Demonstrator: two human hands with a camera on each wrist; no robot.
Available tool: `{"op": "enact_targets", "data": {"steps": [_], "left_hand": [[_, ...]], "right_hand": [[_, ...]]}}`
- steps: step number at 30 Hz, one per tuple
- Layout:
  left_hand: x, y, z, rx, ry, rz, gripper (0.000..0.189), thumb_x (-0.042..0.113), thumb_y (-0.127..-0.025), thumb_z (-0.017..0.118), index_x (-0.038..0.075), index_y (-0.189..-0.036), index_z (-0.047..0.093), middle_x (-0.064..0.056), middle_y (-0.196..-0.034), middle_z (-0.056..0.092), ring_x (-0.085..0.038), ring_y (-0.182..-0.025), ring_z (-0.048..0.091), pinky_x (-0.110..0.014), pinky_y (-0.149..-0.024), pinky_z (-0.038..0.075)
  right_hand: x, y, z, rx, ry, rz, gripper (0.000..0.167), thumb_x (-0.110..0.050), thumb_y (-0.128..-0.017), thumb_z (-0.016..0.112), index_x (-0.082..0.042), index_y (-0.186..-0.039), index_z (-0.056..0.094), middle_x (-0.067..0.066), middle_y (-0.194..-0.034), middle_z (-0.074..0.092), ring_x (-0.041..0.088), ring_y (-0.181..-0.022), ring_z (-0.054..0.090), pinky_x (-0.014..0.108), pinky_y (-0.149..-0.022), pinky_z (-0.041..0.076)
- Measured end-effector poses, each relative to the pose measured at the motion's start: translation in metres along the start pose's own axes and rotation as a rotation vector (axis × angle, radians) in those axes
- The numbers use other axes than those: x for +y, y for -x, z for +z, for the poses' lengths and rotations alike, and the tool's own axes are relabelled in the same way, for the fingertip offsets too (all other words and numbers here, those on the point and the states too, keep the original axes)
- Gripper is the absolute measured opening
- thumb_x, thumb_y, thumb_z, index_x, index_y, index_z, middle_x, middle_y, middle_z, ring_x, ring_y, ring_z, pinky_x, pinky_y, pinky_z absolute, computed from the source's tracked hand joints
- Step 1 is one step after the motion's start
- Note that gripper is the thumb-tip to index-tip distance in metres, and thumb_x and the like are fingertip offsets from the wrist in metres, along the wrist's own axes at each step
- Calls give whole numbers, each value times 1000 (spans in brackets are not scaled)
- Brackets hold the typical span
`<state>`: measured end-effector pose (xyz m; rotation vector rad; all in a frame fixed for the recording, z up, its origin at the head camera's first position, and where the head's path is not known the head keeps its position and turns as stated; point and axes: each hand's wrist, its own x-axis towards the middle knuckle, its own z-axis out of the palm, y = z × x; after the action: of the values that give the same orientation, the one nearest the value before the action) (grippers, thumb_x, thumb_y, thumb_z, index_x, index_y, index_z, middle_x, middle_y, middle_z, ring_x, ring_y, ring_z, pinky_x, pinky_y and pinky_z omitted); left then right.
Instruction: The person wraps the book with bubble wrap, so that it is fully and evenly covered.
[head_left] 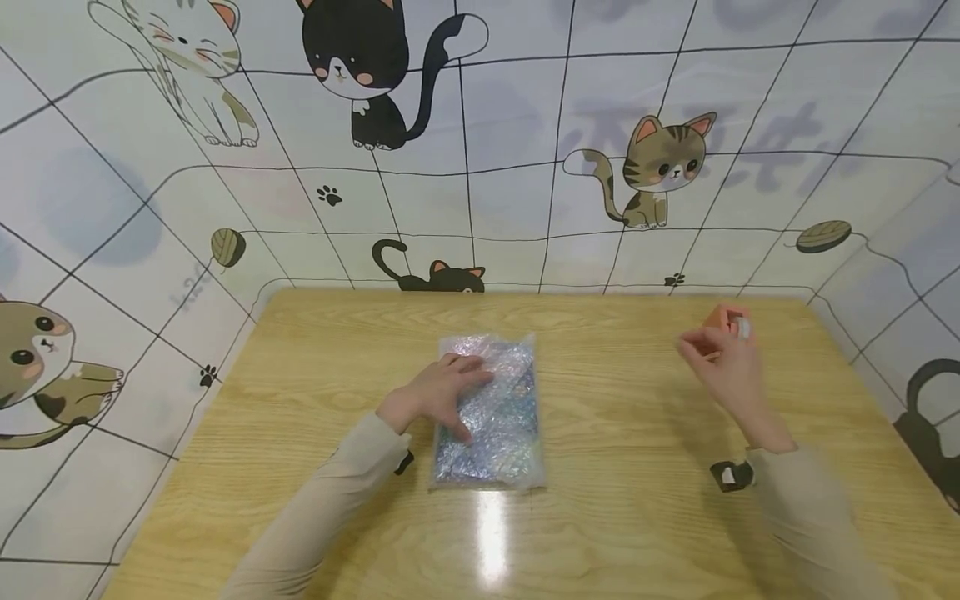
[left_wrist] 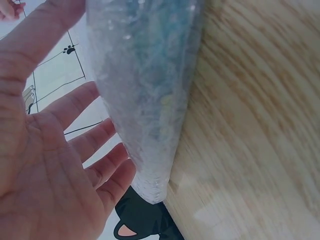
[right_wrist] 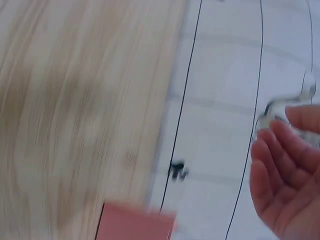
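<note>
A flat package in clear bubble wrap (head_left: pixel 498 417) lies on the table, with bluish, mottled contents showing through. My left hand (head_left: pixel 442 392) rests on its left side, fingers spread and relaxed. From the left wrist view, the fingertips meet the edge of the wrapped package (left_wrist: pixel 145 90). Over at the right, my right hand (head_left: pixel 723 367) is raised near a salmon-coloured tape dispenser (head_left: pixel 726 317) with a pale roll, and partly covers it. In the right wrist view the right hand (right_wrist: pixel 290 170) has loosely curled fingers, thumb a little apart, with nothing visible between them.
The wood-grain table (head_left: pixel 615 500) ends at a back wall covering (head_left: pixel 517 200) printed with cats and grid lines. Similar printed sides rise at left and right. In the right wrist view, the salmon dispenser (right_wrist: pixel 135 222) shows near the table's edge.
</note>
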<state>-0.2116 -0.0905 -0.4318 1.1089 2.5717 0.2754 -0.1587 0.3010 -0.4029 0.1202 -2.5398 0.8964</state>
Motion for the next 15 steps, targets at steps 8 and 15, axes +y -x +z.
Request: {"op": "enact_targets", "data": {"steps": [8, 15], "left_hand": [[2, 1, 2, 4, 11, 0, 101, 44, -58, 86, 17, -143, 39, -13, -152, 25, -37, -134, 25, -54, -106, 28], [1, 3, 2, -2, 12, -9, 100, 44, -59, 85, 18, -144, 39, -12, -152, 25, -36, -135, 24, -53, -107, 28]], "right_hand": [[73, 4, -58, -58, 127, 475, 48, -33, -93, 50, 12, -107, 62, -3, -73, 60, -6, -60, 40, 24, -53, 37], [98, 3, -64, -326, -123, 666, 76, -55, -91, 46, 13, -126, 50, -9, -85, 62, 9, -82, 56, 36, -70, 46]]}}
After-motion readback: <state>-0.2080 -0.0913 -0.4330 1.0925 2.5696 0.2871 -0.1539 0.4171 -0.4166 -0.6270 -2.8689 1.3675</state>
